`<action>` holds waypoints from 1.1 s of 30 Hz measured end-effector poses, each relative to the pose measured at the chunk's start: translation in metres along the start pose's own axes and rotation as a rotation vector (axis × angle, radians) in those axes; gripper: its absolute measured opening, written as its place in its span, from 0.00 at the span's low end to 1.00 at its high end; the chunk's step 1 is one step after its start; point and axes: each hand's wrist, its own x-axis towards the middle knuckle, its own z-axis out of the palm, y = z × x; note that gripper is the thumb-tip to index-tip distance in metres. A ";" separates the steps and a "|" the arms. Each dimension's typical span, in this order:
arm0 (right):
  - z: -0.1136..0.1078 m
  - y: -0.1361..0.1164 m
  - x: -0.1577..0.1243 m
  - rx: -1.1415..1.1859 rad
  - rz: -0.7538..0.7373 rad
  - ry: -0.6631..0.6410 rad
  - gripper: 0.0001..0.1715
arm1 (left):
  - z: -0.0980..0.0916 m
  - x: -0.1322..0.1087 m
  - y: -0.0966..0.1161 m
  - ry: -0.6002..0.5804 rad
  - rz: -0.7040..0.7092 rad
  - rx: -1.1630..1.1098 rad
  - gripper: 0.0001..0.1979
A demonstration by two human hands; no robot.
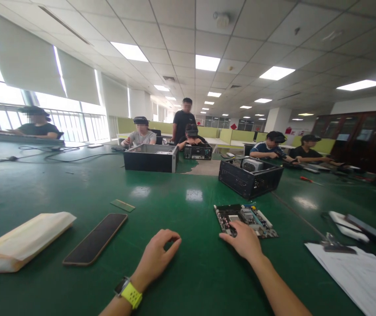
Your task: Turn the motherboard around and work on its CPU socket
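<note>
Circuit board (pixel 249 215), long axis unclear, just beyond right hand (pixel 240 237) toward table's (pixel 201 274) far edge; fingers loosely parted, not gripping. Left hand (pixel 158 250) farther, half-curled, empty.

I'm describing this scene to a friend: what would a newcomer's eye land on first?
Probably the bright yellow-green watch band on the left wrist, at the bottom. Next, the right hand at the near side of the circuit board, right of centre. Beyond the board, an open black computer case stands on the green table.
</note>
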 end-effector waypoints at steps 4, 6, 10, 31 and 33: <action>0.002 -0.001 -0.002 -0.038 -0.009 0.032 0.34 | -0.001 0.000 0.002 -0.015 -0.005 -0.014 0.11; -0.002 -0.007 -0.004 -0.041 -0.021 0.031 0.33 | -0.001 0.000 0.003 -0.013 -0.004 -0.015 0.11; -0.013 -0.031 -0.020 0.024 -0.060 -0.005 0.32 | 0.000 0.001 0.002 -0.004 -0.001 -0.022 0.11; 0.005 -0.021 -0.014 0.344 -0.152 -0.111 0.15 | 0.009 -0.003 -0.003 -0.199 0.106 0.005 0.33; 0.008 -0.027 -0.017 0.367 -0.158 -0.088 0.15 | 0.008 -0.002 -0.002 -0.183 0.098 0.005 0.31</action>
